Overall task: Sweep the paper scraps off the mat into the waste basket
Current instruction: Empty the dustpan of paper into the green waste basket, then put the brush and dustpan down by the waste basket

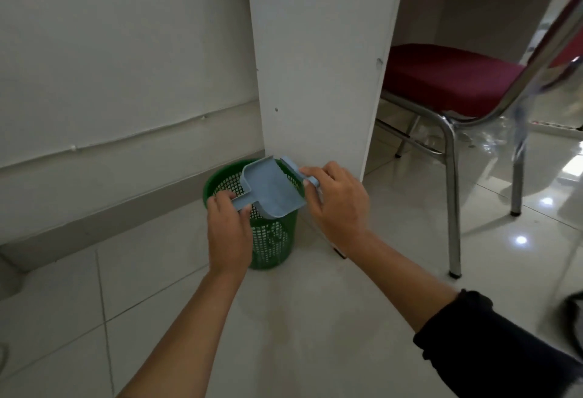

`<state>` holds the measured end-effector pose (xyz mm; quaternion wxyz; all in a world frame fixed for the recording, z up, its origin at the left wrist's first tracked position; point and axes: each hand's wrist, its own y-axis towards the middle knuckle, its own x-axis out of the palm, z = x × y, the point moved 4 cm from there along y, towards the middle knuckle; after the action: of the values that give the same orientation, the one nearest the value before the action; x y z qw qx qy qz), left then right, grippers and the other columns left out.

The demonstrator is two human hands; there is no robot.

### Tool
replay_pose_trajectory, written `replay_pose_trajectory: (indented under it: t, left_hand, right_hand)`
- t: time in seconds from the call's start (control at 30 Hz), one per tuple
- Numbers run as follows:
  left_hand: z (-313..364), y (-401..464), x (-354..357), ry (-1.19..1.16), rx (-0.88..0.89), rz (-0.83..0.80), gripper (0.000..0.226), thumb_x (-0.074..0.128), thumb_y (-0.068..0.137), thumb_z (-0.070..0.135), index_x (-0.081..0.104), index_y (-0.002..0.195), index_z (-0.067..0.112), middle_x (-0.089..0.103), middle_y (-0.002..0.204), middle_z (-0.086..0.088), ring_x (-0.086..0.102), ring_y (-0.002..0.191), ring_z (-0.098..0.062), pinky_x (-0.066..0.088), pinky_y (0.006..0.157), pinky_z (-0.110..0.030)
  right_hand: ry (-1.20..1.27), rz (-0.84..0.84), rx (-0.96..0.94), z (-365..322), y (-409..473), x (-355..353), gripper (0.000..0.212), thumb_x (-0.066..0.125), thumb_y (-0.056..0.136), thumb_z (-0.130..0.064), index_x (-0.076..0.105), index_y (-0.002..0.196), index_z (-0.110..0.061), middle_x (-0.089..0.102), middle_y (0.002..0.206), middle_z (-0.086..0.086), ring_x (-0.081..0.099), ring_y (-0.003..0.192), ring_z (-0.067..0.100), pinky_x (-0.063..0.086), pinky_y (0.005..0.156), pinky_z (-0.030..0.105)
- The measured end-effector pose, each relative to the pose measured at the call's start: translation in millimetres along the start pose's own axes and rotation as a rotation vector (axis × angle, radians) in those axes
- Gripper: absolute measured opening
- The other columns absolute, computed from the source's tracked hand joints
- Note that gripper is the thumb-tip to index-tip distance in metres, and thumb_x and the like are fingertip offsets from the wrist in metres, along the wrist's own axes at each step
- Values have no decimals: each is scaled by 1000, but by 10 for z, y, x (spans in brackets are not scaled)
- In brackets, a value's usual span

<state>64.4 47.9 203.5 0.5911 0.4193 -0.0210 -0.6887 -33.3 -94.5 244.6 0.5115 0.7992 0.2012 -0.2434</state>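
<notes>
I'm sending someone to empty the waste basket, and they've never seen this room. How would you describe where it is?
Find the white desk panel that comes down to the tiled floor, left of the red-seated chair. The waste basket stands on the floor at that panel's foot, near the wall. It is a small round green mesh bin, the only green thing there.

A pale, glossy tiled floor (315, 318) carries everything here, with ceiling lights mirrored in it. A green mesh waste basket (274, 240) stands upright on it, just beside the foot of a white desk panel (315, 66). To the right, a chrome-legged chair (451, 82) with a red seat rests on the tiles.
</notes>
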Motion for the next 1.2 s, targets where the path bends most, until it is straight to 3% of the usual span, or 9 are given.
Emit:
replay_pose_trajectory:
  t: [0.27,0.43,0.57,0.63,0.73,0.83,0.93,1.07,1.2]
  left_hand:
    - [-45,-841,439,-266,-29,-185,13,48,85,-3,46,98,-3,44,96,-12,43,87,-20,28,68,-13]
    - [-473,-1263,1082,-338,-279,-352,14,43,88,-2,45,101,1,44,99,-11,45,92,-22,32,67,-14]
    - [-803,-1429,1558,-321,-439,-508,17,40,88,-2,45,102,6,45,105,-13,45,92,-19,38,67,-4]
    - [-983,-1458,1744,-297,-523,-569,22,38,87,-2,49,105,4,50,107,-15,47,93,-20,38,68,-13]
    - [-1146,-1440,1888,-290,-595,-563,26,35,90,5,59,99,9,59,108,-20,52,89,-22,42,70,-27]
    - [-1187,-1445,1874,-251,-628,-524,31,33,94,19,63,99,13,63,106,-10,57,98,-26,46,89,-38]
    - [-1198,-1411,1825,-146,-509,-507,34,37,91,34,62,101,14,65,102,-7,56,99,-28,46,92,-43]
    - [-1221,-1320,1823,-80,-456,-469,20,62,81,18,61,99,8,62,102,-14,56,96,-29,48,86,-38]
    - [-1199,-1251,1843,-38,-454,-393,19,68,75,12,65,93,6,59,96,-18,58,83,-28,43,75,-27]
  right_hand:
    - [5,-314,81,221,-726,33,11,52,87,-4,61,87,2,57,87,17,53,62,26,36,55,27]
    - [41,-537,178,643,-1178,473,10,55,84,-4,59,92,0,57,91,18,55,74,32,39,62,32]
    - [76,-685,273,972,-1536,909,18,55,82,-1,59,99,-3,58,100,18,57,83,33,46,70,36]
    - [90,-733,317,1080,-1654,1112,22,53,81,2,60,101,-4,57,103,18,57,86,34,48,77,38]
    - [89,-772,372,1180,-1763,1345,26,50,85,0,58,109,-3,55,113,16,53,100,30,39,86,30]
    - [65,-775,365,1221,-1835,1531,29,53,84,-3,56,113,-5,55,117,15,52,105,28,39,90,31]
    - [91,-729,419,1272,-1832,1634,30,62,79,-5,58,108,-6,60,111,16,55,102,30,44,87,35]
    - [6,-648,460,1435,-1820,1569,31,67,77,-13,60,108,-11,62,110,10,54,100,27,42,85,35]
    - [-41,-608,549,1575,-1921,1505,24,65,81,-28,63,102,-17,59,112,3,52,100,23,43,86,35]
